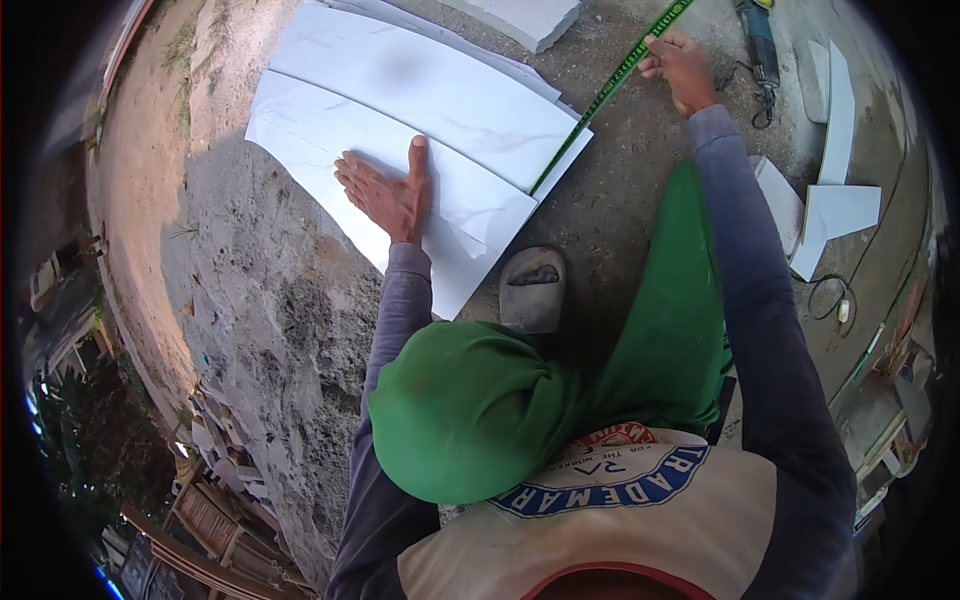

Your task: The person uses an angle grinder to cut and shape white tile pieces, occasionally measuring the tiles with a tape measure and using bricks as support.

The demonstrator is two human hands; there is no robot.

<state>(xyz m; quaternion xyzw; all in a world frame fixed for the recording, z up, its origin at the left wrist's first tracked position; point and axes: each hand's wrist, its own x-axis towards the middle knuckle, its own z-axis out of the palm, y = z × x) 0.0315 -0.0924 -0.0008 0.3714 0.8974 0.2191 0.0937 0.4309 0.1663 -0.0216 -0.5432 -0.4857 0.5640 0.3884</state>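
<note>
My left hand [390, 197] lies flat on a white, grey-veined tile strip [470, 205], fingers stretched and thumb apart. This strip sits beside a wider white tile piece [430, 95], on top of other tiles. A green tape measure blade [604, 94] slants from the near right end of the tiles up past the top edge of the view. My right hand [684, 74] pinches the blade between thumb and fingers, to the right of the tiles. The tape's case is out of view.
A teal power tool [760, 50] with a cord lies at the upper right. Below it are white tile offcuts [840, 212] and a cable with a plug [845, 308]. A pale slab [525, 18] is at the top. My sandalled foot [533, 290] stands near the tiles' corner.
</note>
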